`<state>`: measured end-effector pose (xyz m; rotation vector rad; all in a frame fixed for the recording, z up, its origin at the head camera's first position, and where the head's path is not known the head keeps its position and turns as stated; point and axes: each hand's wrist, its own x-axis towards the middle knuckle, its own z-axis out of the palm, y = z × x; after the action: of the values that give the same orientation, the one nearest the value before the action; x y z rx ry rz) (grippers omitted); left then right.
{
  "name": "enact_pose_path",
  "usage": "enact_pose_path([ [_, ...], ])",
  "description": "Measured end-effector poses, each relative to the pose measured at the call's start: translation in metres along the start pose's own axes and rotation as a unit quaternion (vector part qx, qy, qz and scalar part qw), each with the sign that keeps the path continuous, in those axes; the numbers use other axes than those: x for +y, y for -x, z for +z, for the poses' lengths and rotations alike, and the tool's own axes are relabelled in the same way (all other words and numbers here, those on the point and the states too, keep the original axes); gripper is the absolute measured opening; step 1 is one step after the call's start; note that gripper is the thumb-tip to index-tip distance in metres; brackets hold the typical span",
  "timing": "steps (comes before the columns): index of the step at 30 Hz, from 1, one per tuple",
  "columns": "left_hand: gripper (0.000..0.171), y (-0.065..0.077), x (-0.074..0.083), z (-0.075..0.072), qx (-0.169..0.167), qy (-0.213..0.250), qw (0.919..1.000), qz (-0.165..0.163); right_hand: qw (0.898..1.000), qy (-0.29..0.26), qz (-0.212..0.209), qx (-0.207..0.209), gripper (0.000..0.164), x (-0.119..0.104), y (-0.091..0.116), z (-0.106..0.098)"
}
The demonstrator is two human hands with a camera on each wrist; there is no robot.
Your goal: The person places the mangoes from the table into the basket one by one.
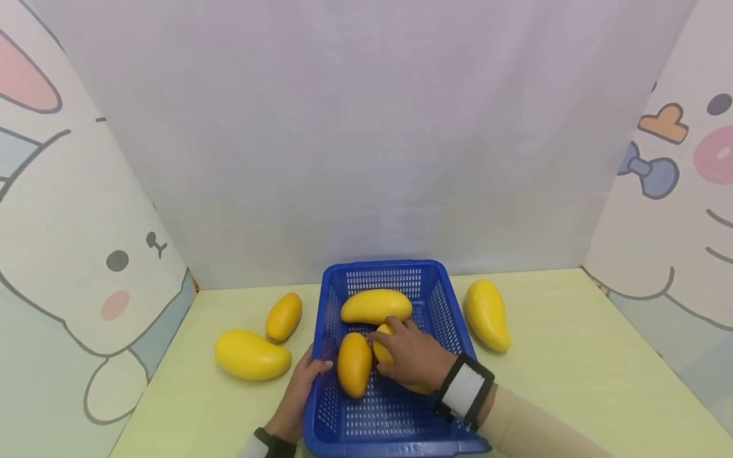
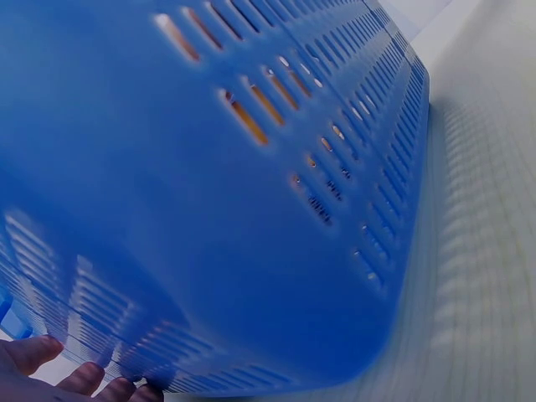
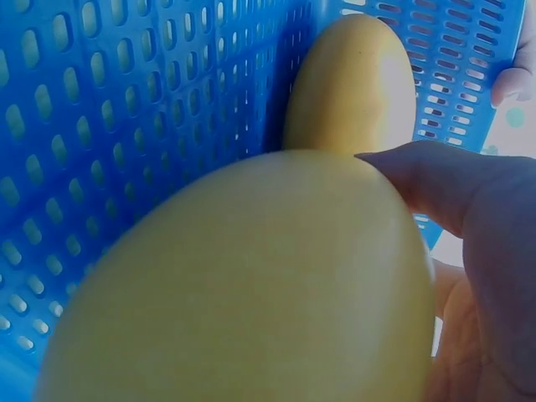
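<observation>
A blue plastic basket [image 1: 389,423] with slotted walls stands in front of me. My left hand [image 1: 299,389] grips its left rim, thumb over the edge and fingers outside; the left wrist view shows those fingertips [image 2: 82,378] against the slotted wall. Inside the basket, my right hand [image 1: 415,352] holds a yellow mango [image 3: 243,285], thumb and fingers curled round it. Much of that mango is hidden under the hand in the head view. Left of it lies an orange-yellow mango [image 1: 354,366], and behind it a long yellow mango [image 1: 376,306] lies crosswise.
Left of the basket on the pale green table [image 1: 578,369] lie a large yellow mango [image 1: 252,355] and a smaller orange one [image 1: 284,317]. Another yellow mango [image 1: 487,315] lies close to the basket's right side. A pale curtain [image 1: 366,140] hangs behind, with cartoon-printed panels [image 1: 74,254] at both sides.
</observation>
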<state>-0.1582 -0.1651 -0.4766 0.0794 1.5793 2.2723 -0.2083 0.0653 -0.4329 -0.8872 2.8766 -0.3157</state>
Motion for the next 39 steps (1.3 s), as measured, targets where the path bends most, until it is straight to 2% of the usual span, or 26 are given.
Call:
enact_pose_path([
  [9,0.065,-0.0022,0.0034,0.001,0.013,-0.029,0.9995,-0.001,1.0,0.005,-0.004,-0.002,0.048,0.0019,-0.0013,0.0019],
  [23,0.066,-0.001,0.002,0.0014,0.019,-0.022,0.9995,-0.009,1.0,0.007,-0.02,-0.007,0.051,0.0015,-0.0001,0.0056],
  [39,0.066,-0.0015,0.0012,0.0022,0.023,-0.032,0.9992,-0.006,1.0,0.006,-0.014,-0.006,0.057,0.0023,-0.0012,0.0059],
])
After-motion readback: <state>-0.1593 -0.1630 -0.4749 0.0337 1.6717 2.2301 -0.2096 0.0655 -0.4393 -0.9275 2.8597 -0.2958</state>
